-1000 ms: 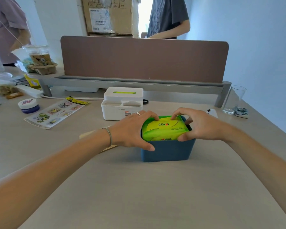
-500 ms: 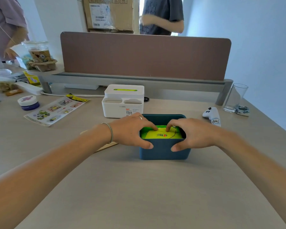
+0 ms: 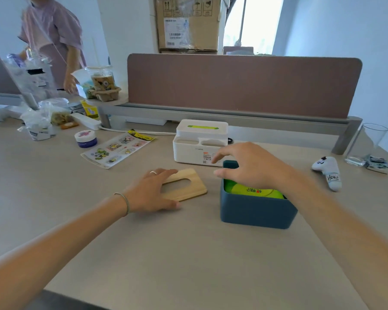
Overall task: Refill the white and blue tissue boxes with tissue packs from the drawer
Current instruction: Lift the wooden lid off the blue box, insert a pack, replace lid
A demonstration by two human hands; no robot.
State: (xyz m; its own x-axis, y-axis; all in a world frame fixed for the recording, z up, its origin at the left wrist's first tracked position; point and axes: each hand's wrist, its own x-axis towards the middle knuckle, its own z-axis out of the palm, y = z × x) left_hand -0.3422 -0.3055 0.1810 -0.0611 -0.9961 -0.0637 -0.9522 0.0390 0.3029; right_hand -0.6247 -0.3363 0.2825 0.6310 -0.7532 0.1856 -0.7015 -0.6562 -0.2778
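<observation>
The blue tissue box (image 3: pixel 255 209) stands open-topped on the desk with a green-yellow tissue pack (image 3: pixel 253 190) lying inside it. My right hand (image 3: pixel 246 166) hovers over the box's back left corner, fingers spread, holding nothing. To the left, a wooden lid (image 3: pixel 188 184) with a slot lies flat on the desk, and my left hand (image 3: pixel 150 191) rests on its near left part with fingers laid over it. The white tissue box (image 3: pixel 199 142) sits behind, lid on, green showing through its slot.
A sticker sheet (image 3: pixel 117 148) and a small jar (image 3: pixel 85 138) lie to the left, with bags and clutter beyond. A toy controller (image 3: pixel 327 173) and a glass (image 3: pixel 365 144) sit at the right. A brown divider (image 3: pixel 244 86) bounds the desk's back. A person stands far left.
Both hands have left the tissue pack, which now sits down inside the blue box. My left hand moved left onto the wooden lid; my right hand lifted above the box.
</observation>
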